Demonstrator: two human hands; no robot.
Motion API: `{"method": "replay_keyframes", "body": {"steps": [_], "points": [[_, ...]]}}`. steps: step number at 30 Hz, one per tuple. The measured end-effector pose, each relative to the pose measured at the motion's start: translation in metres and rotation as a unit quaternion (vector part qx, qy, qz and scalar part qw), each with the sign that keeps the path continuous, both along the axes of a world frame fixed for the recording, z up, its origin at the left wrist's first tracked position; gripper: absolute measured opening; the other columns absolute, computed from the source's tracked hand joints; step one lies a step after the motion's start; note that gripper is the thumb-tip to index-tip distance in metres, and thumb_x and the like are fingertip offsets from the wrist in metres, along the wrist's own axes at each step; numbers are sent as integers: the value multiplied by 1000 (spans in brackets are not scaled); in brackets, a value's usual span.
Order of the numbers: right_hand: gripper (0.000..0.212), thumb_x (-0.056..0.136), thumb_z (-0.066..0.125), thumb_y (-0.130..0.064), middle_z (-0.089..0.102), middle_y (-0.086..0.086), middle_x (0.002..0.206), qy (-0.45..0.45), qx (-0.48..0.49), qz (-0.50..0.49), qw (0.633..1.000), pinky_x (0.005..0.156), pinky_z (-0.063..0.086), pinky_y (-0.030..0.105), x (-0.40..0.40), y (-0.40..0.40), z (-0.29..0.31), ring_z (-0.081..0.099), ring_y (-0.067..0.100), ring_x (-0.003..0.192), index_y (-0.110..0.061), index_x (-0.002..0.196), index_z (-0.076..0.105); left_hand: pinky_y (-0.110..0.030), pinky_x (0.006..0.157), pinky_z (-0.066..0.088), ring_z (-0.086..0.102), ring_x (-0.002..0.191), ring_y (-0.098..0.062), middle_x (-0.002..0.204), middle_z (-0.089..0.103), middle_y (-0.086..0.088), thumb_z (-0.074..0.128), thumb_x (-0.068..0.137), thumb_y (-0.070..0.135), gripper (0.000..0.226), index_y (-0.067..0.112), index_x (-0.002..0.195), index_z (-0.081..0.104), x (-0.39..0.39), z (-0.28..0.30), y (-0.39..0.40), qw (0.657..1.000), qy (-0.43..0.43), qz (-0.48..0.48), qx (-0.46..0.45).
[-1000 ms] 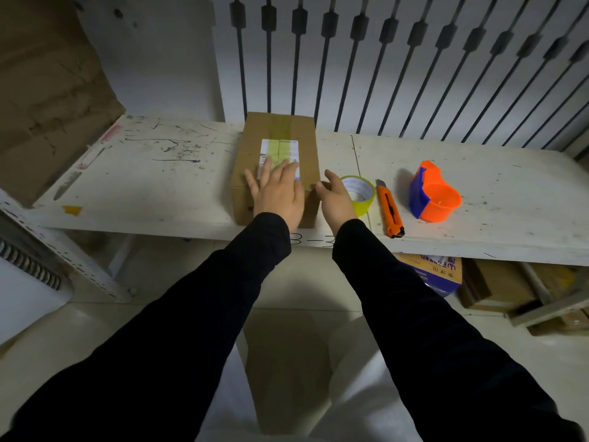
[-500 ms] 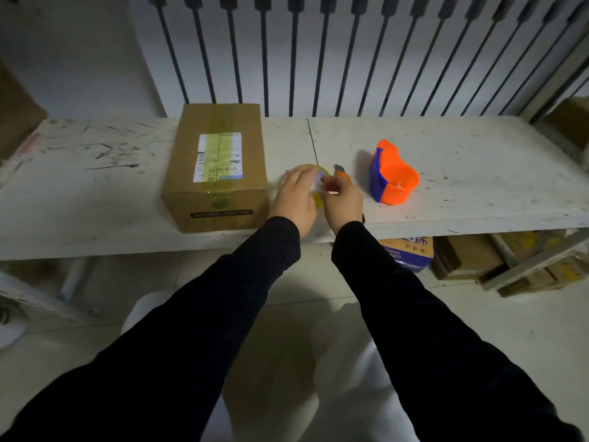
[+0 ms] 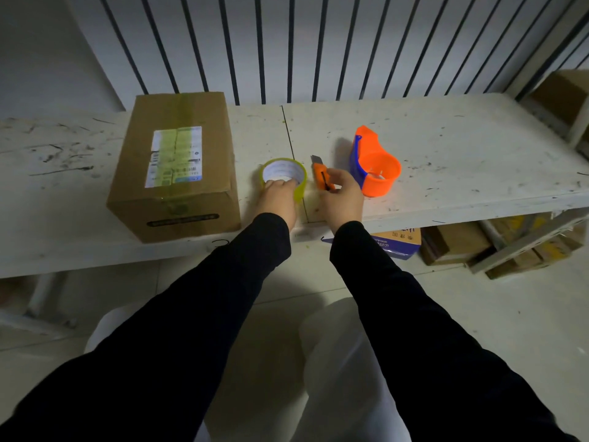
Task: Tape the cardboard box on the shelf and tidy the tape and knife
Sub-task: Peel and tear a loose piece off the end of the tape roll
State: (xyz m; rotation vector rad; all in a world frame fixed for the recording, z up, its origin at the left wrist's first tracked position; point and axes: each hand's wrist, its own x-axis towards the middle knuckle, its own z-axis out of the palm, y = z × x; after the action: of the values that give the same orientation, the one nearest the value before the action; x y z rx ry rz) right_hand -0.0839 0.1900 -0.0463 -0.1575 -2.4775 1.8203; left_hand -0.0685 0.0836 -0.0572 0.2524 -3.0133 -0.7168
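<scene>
**Cardboard sealed, hands turn to the tools**

Cardboard box (image 3: 178,167) sits on the white shelf (image 3: 462,148), left of centre, a band of yellowish tape running over its top and down its near face across the shipping label. Judging by that strip, the taping looks finished; what remains is the tidying.

Just right of the box, the tape roll (image 3: 284,173) stands on the shelf with the left hand (image 3: 277,199) at its near rim, fingers curled over the edge in what appears a light grip; how firmly it is held cannot be told. Beside the roll, the right hand (image 3: 342,196) closes its grip on the orange knife (image 3: 322,175), thumb on the slider. A grey tip shows at the far end, so the blade is probably still out and should be drawn back before the knife is stowed. Further right, an orange-and-blue tape dispenser (image 3: 374,164) stands apart, untouched.

Compared with a second ago, both hands have left the box top, where they were pressing the tape flat. Half a second ago they covered the roll and knife; now each tool is clearly in hand. The view has also swung right.

Cartons (image 3: 452,244) lie on the floor below.
</scene>
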Motion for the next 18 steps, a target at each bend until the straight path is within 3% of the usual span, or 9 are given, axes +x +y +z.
{"method": "replay_keyframes", "body": {"steps": [4, 9, 14, 18], "points": [[30, 81, 57, -7, 67, 10, 110, -3, 0, 9, 1000, 85, 48, 29, -1, -4, 1, 61, 20, 94, -10, 111, 62, -30, 97, 37, 46, 120, -31, 129, 53, -20, 42, 91, -3, 38, 2, 128, 50, 5, 7, -1, 998, 15, 34, 45], [59, 77, 59, 1, 46, 10, 141, -6, -40, 90, 995, 112, 36, 41, 3, -15, 3, 44, 21, 132, -9, 133, 46, -34, 100, 35, 41, 126, -32, 138, 44, -19, 38, 95, 5, 34, -2, 128, 44, 22, 22, 1, 987, 35, 65, 145], [49, 90, 49, -9, 35, 6, 149, -12, -64, 106, 992, 115, 28, 44, 12, -22, 15, 32, 21, 139, -15, 138, 39, -32, 96, 39, 48, 119, -30, 132, 50, -17, 42, 95, 9, 33, 3, 127, 44, 41, 32, 0, 955, 52, 98, 276], [44, 93, 46, -10, 38, 7, 146, -5, -41, 120, 992, 115, 29, 41, 21, -24, 28, 34, 22, 137, -14, 136, 41, -37, 98, 41, 50, 116, -32, 128, 52, -19, 44, 95, 11, 33, 3, 127, 45, 50, 36, -2, 938, 58, 102, 327]]}}
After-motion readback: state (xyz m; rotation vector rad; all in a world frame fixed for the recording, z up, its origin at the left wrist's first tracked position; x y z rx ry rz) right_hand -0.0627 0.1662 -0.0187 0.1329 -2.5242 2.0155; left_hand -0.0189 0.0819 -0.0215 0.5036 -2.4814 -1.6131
